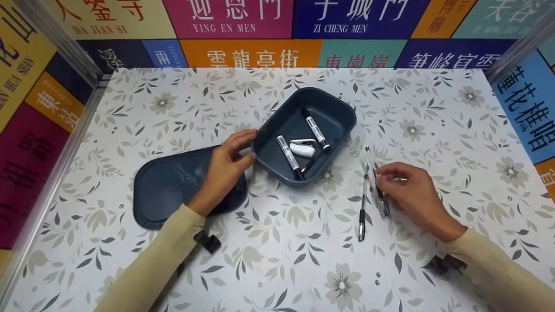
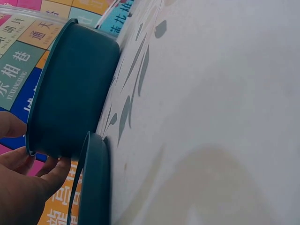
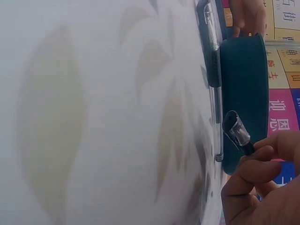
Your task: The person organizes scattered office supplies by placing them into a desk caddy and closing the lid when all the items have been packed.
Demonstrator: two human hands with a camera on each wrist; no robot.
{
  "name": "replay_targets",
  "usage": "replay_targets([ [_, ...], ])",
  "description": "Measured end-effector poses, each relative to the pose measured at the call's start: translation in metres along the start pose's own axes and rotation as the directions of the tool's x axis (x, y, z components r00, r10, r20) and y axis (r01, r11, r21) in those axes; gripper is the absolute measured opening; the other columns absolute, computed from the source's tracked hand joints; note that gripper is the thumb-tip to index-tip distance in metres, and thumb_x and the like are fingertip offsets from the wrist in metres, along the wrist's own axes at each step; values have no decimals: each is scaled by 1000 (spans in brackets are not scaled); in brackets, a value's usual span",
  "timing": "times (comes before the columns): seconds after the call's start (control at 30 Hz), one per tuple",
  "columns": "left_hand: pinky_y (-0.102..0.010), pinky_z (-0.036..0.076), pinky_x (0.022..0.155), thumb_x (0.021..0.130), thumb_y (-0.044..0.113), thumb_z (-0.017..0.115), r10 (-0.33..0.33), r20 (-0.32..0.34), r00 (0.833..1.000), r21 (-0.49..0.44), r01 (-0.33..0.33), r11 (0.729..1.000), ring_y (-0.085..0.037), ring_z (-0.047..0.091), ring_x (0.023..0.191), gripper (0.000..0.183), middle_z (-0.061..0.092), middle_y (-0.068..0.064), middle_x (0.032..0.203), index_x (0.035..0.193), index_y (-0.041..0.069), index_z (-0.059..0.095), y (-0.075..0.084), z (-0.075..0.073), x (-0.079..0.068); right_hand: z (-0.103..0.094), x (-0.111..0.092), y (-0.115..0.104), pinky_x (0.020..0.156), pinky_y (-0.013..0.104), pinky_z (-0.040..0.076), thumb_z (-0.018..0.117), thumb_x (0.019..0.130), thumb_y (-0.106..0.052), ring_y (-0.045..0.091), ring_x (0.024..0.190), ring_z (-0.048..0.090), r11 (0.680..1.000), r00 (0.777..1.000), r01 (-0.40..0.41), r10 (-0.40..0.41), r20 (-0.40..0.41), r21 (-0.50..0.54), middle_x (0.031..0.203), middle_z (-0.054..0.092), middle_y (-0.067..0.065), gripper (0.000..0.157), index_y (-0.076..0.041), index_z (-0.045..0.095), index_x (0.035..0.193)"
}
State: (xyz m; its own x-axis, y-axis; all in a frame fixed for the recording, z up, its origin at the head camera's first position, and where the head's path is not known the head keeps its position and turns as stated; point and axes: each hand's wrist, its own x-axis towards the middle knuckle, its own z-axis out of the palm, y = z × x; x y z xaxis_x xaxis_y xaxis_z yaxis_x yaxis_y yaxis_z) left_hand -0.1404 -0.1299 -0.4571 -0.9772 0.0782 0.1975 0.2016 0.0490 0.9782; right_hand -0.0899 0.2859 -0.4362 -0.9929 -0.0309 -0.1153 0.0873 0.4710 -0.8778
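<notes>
At the left corner of a dark blue plastic box (image 1: 271, 167), my left hand (image 1: 227, 160) grips the rim, thumb and fingers on either side of the corner. Two white markers with black ends, one marker (image 1: 288, 154) at the left and another marker (image 1: 317, 132) at the right, lie inside the box around a small white object (image 1: 302, 148). To the right of the box, my right hand (image 1: 407, 186) pinches a clear-barrelled black pen (image 3: 240, 136) between thumb and fingers, tilted over the table. Another such pen (image 1: 362, 212) lies just left of it.
The dark blue lid (image 1: 162, 186) lies flat at the left, partly under my left forearm and hand. A flowered cloth (image 1: 277, 260) covers the table. Colourful panels with lettering (image 1: 247, 52) stand along the back and both sides.
</notes>
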Motion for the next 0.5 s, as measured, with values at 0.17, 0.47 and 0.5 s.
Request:
replay_targets([
  [0.17, -34, 57, 102, 94, -8, 71, 4, -3, 1000, 4, -4, 1000, -32, 68, 131, 49, 66, -12, 150, 142, -7, 69, -1, 0, 0, 4, 5, -9, 57, 18, 51, 75, 101, -8, 5, 75, 69, 999, 1000, 9, -9, 4, 54, 98, 72, 5, 25, 2, 77, 124],
  [0.47, -46, 55, 107, 96, -8, 70, 15, 14, 1000, 3, -15, 1000, -33, 68, 133, 47, 66, -12, 151, 143, -7, 69, -1, 0, 0, 9, 15, -22, 62, 22, 57, 74, 98, -4, 9, 74, 73, 995, 1000, 17, -19, 18, 97, 99, 73, 6, 28, 5, 74, 125],
  [0.5, -49, 54, 109, 96, -8, 70, 18, 18, 1000, 4, -18, 1000, -32, 68, 133, 47, 65, -12, 151, 143, -7, 68, -1, 0, 0, 9, 15, -23, 61, 22, 56, 74, 98, -4, 9, 73, 72, 995, 1000, 17, -20, 20, 99, 98, 72, 6, 28, 5, 74, 125],
])
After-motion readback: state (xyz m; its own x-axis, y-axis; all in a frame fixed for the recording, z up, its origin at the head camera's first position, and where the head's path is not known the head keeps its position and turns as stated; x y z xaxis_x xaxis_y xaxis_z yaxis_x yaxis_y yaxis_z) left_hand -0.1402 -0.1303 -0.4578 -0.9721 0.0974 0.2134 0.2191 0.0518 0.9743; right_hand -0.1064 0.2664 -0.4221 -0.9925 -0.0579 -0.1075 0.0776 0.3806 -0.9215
